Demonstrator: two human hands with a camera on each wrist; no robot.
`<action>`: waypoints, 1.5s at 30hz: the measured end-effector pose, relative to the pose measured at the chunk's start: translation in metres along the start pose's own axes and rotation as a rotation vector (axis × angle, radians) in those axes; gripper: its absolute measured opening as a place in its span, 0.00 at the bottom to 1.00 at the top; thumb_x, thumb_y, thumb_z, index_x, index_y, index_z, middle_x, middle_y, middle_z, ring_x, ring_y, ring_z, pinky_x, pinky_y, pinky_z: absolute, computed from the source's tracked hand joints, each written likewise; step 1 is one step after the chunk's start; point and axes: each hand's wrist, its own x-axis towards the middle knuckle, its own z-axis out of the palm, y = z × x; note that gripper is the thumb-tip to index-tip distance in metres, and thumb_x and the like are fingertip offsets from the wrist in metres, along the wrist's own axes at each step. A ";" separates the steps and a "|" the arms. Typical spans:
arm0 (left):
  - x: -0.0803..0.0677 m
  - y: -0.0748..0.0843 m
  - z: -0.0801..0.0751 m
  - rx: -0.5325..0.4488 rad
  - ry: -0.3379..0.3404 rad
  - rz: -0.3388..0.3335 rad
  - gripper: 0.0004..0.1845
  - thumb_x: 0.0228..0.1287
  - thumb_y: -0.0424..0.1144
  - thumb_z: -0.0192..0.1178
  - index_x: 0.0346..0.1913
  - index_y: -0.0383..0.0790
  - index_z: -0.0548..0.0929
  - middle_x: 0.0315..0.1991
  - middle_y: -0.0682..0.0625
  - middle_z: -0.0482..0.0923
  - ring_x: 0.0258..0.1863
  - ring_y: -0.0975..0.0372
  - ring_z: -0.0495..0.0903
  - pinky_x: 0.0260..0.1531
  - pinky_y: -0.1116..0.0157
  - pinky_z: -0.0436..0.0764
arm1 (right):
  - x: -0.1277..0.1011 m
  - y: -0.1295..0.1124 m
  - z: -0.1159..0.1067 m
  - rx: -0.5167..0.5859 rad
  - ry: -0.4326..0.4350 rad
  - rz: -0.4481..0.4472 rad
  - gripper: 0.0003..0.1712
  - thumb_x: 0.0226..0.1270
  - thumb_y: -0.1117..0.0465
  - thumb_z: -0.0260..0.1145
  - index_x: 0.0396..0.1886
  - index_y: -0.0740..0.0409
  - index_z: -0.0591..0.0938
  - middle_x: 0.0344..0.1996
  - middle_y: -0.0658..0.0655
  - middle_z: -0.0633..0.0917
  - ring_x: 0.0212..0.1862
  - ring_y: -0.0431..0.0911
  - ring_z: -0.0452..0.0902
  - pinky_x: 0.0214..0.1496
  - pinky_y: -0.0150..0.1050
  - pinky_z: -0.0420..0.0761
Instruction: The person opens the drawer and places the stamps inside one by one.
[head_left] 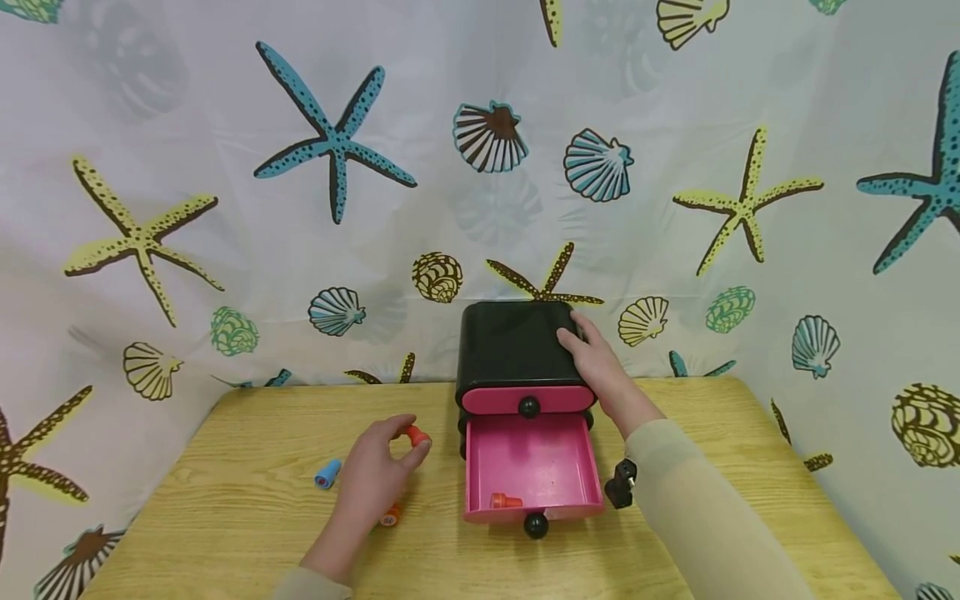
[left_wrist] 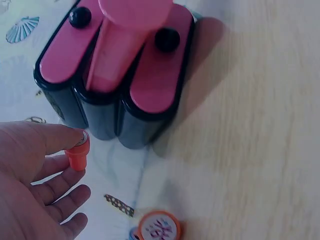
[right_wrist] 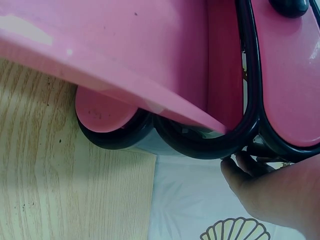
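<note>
My left hand [head_left: 372,471] pinches a small red-orange toy stamp [head_left: 417,435] between thumb and fingers, left of the open drawer. In the left wrist view the stamp [left_wrist: 78,152] points its narrow end down, and the other fingers are spread loosely. My right hand [head_left: 600,362] rests against the upper right side of a black cabinet [head_left: 517,342], with extended fingers. Part of that hand [right_wrist: 272,192] shows at the cabinet's edge in the right wrist view. The pink middle drawer [head_left: 534,454] is pulled out, and a red-orange stamp [head_left: 506,501] lies inside near its front.
A blue stamp [head_left: 327,474] lies on the wooden table [head_left: 247,500] left of my left hand. An orange stamp [head_left: 390,515] is partly hidden by that wrist. The upper drawer front [head_left: 495,401] is closed. A patterned cloth [head_left: 420,208] hangs behind.
</note>
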 end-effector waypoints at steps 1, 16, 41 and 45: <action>-0.001 0.005 0.000 -0.011 -0.001 0.004 0.28 0.75 0.42 0.74 0.71 0.33 0.83 0.66 0.36 0.83 0.67 0.41 0.80 0.67 0.40 0.79 | 0.000 0.000 0.000 0.002 -0.001 -0.001 0.41 0.91 0.43 0.53 0.93 0.42 0.50 0.91 0.58 0.48 0.90 0.58 0.41 0.87 0.61 0.52; -0.021 0.060 0.010 -0.091 -0.015 0.085 0.26 0.72 0.38 0.78 0.69 0.39 0.86 0.63 0.45 0.85 0.65 0.48 0.81 0.66 0.44 0.82 | 0.000 -0.001 0.000 0.008 -0.008 -0.005 0.41 0.91 0.44 0.53 0.93 0.43 0.50 0.91 0.58 0.47 0.90 0.57 0.41 0.88 0.60 0.51; -0.029 0.093 0.049 -0.058 -0.098 0.217 0.24 0.68 0.40 0.80 0.65 0.43 0.89 0.59 0.49 0.87 0.60 0.51 0.81 0.66 0.42 0.80 | 0.000 -0.001 0.000 0.003 0.003 -0.013 0.41 0.91 0.44 0.53 0.93 0.43 0.51 0.91 0.57 0.49 0.89 0.57 0.43 0.87 0.60 0.52; -0.029 0.092 0.053 -0.036 -0.069 0.258 0.24 0.66 0.39 0.81 0.63 0.42 0.89 0.58 0.48 0.88 0.59 0.50 0.81 0.68 0.39 0.76 | 0.000 0.000 0.000 0.003 0.007 -0.010 0.41 0.91 0.44 0.54 0.93 0.43 0.52 0.91 0.57 0.49 0.89 0.57 0.43 0.87 0.60 0.52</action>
